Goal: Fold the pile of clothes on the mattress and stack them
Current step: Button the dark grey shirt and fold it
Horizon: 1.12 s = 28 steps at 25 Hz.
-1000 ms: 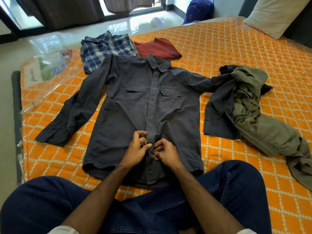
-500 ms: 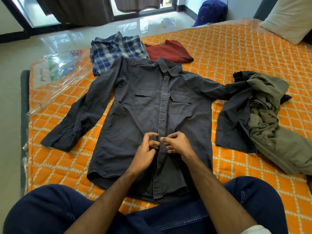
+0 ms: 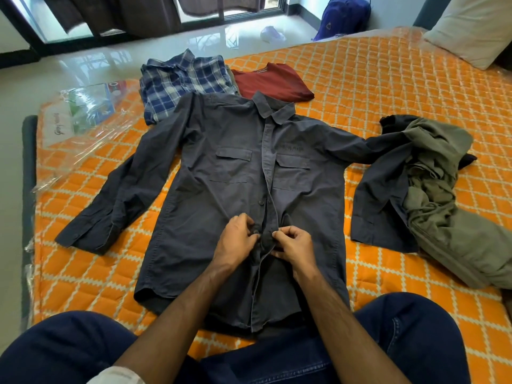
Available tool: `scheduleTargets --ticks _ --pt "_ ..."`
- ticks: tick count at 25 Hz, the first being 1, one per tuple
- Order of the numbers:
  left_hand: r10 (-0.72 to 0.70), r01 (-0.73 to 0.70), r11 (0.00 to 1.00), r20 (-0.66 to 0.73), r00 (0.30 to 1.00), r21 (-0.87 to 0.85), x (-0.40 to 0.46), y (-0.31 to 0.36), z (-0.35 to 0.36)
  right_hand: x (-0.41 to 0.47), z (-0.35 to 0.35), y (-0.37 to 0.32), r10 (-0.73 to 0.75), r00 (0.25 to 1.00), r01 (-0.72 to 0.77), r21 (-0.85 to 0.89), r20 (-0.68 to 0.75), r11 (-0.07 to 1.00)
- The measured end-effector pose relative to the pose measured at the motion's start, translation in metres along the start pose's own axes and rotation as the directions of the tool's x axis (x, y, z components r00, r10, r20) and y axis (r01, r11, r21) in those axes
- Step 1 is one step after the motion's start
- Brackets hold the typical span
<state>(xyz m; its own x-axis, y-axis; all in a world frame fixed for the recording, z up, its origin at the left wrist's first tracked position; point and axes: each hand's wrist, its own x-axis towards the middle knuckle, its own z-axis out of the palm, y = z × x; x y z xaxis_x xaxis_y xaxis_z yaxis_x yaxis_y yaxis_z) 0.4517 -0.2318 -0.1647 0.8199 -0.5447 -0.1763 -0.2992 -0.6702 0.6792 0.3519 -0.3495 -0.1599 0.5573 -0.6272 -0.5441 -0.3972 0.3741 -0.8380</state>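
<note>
Progress est.: two items look folded at the mattress [image 3: 388, 87] far edge, plaid shirt [image 3: 182, 84] touching red shirt [image 3: 271, 83]; grey shirt [image 3: 221, 189] is spread face up mid-mattress, unfolded, placket only partly buttoned; crumpled pile [image 3: 432, 195] of olive and dark clothes toward the right edge is untouched, lying over the grey shirt's sleeve end. Left hand [image 3: 235, 242] and right hand [image 3: 295, 246] sit on the placket just below mid-shirt, fingers curled, each pinching one side of the front. Judging by that: buttoning first, fold and stacking left.
</note>
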Motion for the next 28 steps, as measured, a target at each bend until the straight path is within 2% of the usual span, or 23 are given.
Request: scheduleTargets --ticks 5,10,16,19,20,23,25,28 --pt "-0.035 0.036 0.998 -0.033 0.999 0.046 0.0 0.004 0.002 -0.005 -0.004 -0.007 -0.122 0.993 0.121 -0.081 0.002 0.989" --pt "-0.184 0.184 0.983 -0.004 0.983 -0.027 0.005 0.01 -0.001 -0.01 0.009 -0.008 -0.263 0.961 0.228 -0.285 -0.091 0.931" --pt "-0.165 0.165 0.986 0.001 0.986 -0.003 0.001 0.01 0.001 -0.011 0.012 -0.001 -0.252 0.963 0.21 -0.327 -0.094 0.922" --pt "-0.217 0.219 0.967 0.029 0.976 -0.133 0.003 0.01 -0.002 -0.012 0.012 -0.004 -0.278 0.95 0.221 -0.323 -0.144 0.92" --pt "-0.25 0.26 0.935 0.072 0.966 -0.24 0.004 0.01 -0.005 -0.012 0.013 -0.004 -0.314 0.934 0.244 -0.336 -0.171 0.909" --pt "-0.305 0.387 0.745 0.238 0.922 -0.544 0.004 0.01 -0.013 -0.018 0.025 0.001 -0.446 0.871 0.316 -0.458 -0.207 0.831" --pt "-0.304 0.411 0.658 0.276 0.912 -0.631 0.001 0.008 -0.015 -0.021 0.038 0.003 -0.458 0.869 0.305 -0.522 -0.19 0.796" --pt "-0.317 0.408 0.6 0.263 0.911 -0.688 -0.002 0.003 -0.016 -0.019 0.047 0.006 -0.427 0.888 0.301 -0.483 -0.172 0.822"
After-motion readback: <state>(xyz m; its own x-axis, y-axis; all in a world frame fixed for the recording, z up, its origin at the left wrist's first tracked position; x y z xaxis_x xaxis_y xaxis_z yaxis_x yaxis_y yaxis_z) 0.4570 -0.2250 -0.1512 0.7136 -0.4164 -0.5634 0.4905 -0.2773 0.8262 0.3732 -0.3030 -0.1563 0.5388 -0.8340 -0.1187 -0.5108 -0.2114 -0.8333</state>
